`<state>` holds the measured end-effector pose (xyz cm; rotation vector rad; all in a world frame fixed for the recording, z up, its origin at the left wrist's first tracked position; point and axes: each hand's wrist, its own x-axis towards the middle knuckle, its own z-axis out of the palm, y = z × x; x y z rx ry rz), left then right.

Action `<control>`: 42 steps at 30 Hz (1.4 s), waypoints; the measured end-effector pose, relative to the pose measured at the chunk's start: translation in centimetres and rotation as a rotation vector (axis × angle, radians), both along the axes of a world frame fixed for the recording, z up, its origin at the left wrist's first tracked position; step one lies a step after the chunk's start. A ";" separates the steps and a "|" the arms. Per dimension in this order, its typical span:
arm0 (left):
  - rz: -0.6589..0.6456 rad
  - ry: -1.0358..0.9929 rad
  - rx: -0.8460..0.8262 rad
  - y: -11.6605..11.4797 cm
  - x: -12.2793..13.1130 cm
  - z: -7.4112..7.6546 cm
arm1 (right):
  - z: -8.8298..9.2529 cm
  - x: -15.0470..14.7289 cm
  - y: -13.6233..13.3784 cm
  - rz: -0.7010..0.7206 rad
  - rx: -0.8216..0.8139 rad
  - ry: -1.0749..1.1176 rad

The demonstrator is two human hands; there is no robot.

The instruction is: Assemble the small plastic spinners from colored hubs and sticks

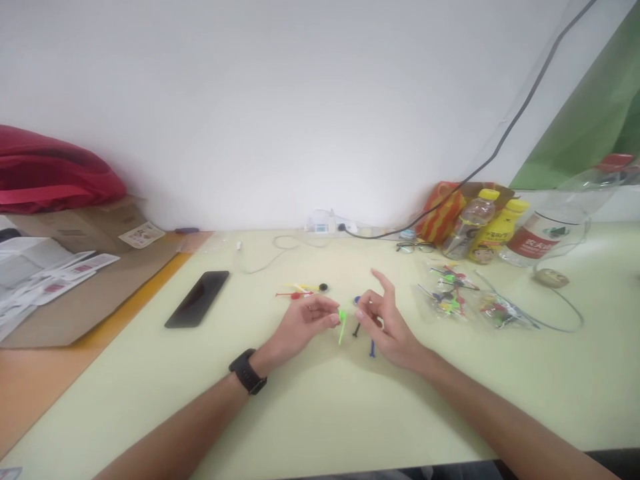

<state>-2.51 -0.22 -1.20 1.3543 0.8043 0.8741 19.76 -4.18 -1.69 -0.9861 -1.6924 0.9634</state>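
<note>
The left hand (299, 325), angled in from 7 o'clock, pinches a small green piece (342, 328) near its head, other fingers loosely curled; the stem hangs toward 6 o'clock above the surface (280, 420). That piece looks like moulded plastic, probably light, slick and fairly stiff, its slender stem liable to bend, so the wider head seems the better hold. At its 3 o'clock, the right hand (389, 327) comes in from 5 o'clock, half closed, one finger raised toward 11 o'clock; whether it holds anything, I cannot tell.
</note>
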 end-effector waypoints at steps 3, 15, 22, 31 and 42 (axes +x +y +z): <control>0.008 0.007 0.004 -0.1 0.0 0.2 | 0.2 0.6 0.4 0.176 -0.137 -0.074; 0.046 -0.077 0.021 0.4 -0.5 0.5 | 0.7 0.9 1.3 0.045 -0.099 -0.065; 0.150 -0.243 -0.103 1.7 -1.5 1.2 | 0.2 1.6 2.1 -0.075 -0.098 -0.106; 0.188 -0.302 -0.173 2.8 -2.5 1.5 | -0.3 2.8 3.3 -0.178 -0.083 -0.200; 0.157 -0.439 -0.377 3.1 -3.3 2.7 | -1.0 4.0 3.5 0.002 0.034 -0.482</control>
